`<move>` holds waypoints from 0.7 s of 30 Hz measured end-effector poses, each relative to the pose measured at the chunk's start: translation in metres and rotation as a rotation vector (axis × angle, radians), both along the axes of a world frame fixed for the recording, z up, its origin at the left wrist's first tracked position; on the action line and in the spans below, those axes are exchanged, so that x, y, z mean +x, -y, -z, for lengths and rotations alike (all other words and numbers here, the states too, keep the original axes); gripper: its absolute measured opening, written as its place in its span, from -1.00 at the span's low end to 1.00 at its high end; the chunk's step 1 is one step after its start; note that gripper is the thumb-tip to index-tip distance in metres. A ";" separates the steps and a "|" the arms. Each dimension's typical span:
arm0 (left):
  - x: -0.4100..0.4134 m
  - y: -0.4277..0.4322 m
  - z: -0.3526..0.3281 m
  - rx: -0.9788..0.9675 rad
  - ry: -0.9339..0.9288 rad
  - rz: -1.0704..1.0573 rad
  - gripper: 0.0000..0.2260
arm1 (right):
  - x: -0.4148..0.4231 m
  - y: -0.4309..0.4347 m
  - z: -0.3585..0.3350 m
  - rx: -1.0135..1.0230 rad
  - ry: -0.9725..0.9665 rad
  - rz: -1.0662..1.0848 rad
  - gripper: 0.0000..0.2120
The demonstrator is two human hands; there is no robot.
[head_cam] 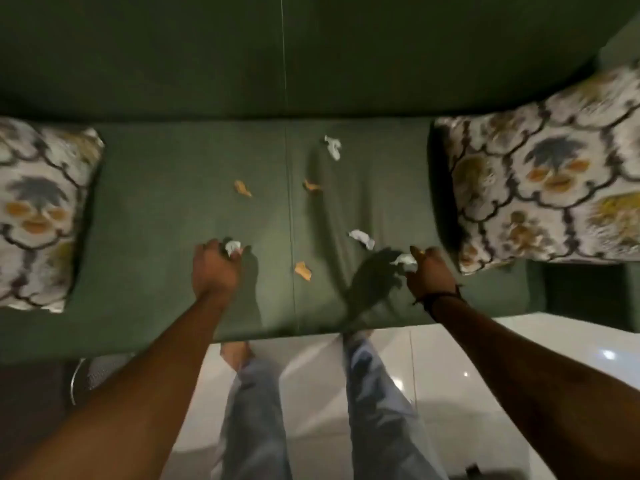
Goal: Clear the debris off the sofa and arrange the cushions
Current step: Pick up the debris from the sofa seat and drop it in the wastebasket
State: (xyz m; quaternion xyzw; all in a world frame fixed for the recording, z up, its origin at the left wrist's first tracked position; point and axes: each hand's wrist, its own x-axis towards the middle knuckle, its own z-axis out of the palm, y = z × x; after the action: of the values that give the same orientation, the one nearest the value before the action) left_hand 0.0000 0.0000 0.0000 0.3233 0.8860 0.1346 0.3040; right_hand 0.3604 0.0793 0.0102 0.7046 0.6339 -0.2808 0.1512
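A green sofa (156, 209) fills the upper half of the head view. Scraps lie on its seat: two white paper bits (333, 147) (362, 238) and three orange bits (242, 188) (310, 185) (302, 270). My left hand (214, 268) is closed around a crumpled white scrap (232, 246) on the seat. My right hand (429, 271) pinches another white scrap (403, 259), with an orange bit at its fingertips. A patterned cushion (34, 213) lies flat at the left end, and a second patterned cushion (543, 188) lies at the right end beside my right hand.
The white glossy floor (485, 358) runs in front of the sofa, with my legs in jeans (252, 410) standing on it. A mesh wire bin (93, 375) sits at the lower left near the sofa's front edge. The green backrest (207, 64) rises behind.
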 end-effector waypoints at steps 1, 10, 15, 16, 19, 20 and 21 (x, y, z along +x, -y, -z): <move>-0.004 -0.006 0.018 0.023 0.003 -0.023 -0.73 | -0.003 -0.006 0.018 0.038 -0.019 -0.007 -0.58; -0.009 -0.013 0.083 0.124 0.094 -0.192 -0.87 | -0.002 -0.004 0.068 0.145 -0.083 0.100 -0.81; 0.036 -0.007 0.068 0.422 0.132 0.299 -0.87 | -0.019 -0.016 0.059 0.281 -0.303 0.125 -0.90; 0.047 -0.008 0.065 0.436 0.159 0.415 -0.91 | -0.027 -0.019 0.059 0.262 -0.344 0.135 -0.86; 0.075 -0.006 0.063 0.365 0.111 0.735 -0.94 | -0.053 -0.026 0.068 0.196 -0.358 0.087 -0.81; 0.081 -0.005 0.063 0.312 0.074 0.803 -0.97 | -0.062 -0.027 0.071 0.192 -0.333 0.027 -0.85; 0.088 -0.005 0.063 0.248 0.031 0.845 -0.93 | -0.069 -0.028 0.074 0.187 -0.313 -0.017 -0.87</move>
State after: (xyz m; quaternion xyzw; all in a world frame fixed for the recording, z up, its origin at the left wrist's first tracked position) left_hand 0.0875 0.0055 -0.0633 0.6892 0.6483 0.1085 0.3047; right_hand 0.2915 0.1070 -0.0637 0.6578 0.6791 -0.3255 -0.0132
